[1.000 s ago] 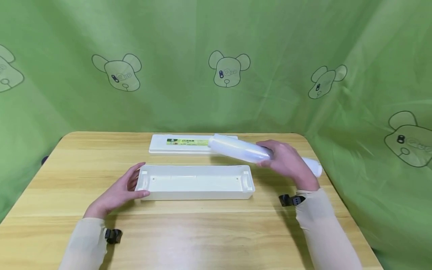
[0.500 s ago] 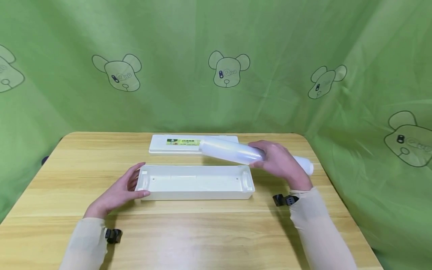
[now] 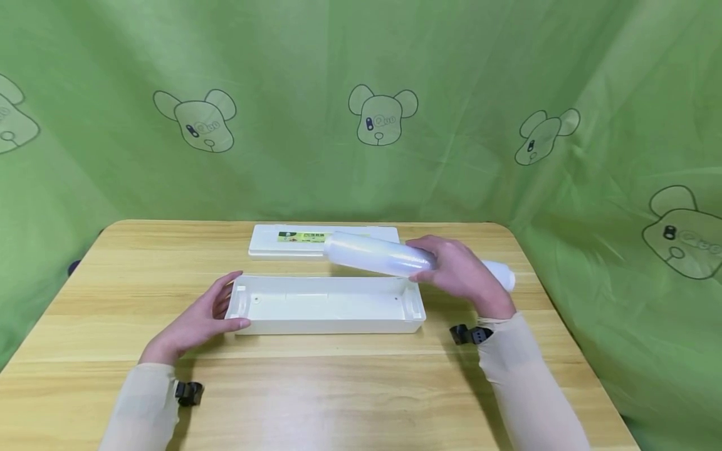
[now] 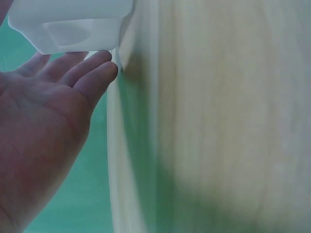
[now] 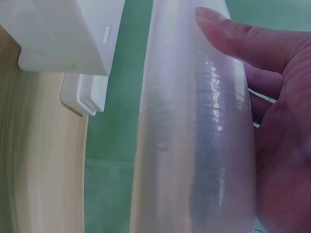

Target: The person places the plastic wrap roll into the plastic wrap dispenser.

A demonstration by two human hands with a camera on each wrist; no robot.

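My right hand grips a roll of plastic wrap around its middle, thumb on the near side. The roll is slanted, its left end over the lid and its right end beyond the wrist. It overlaps the back right corner of a long white plastic box. In the right wrist view the clear film fills the middle, with the thumb across it. My left hand holds the box's left end, thumb at the front rim and fingers at the back corner. The box is open-topped, with a curved cradle inside each end.
A white lid with a yellow-green label lies flat behind the box, partly covered by the roll. The wooden table meets a green curtain at the back and sides.
The right hand has carried the plastic wrap roll leftward and slightly nearer the box, covering more of the lid's label. The left hand and the box have stayed put.
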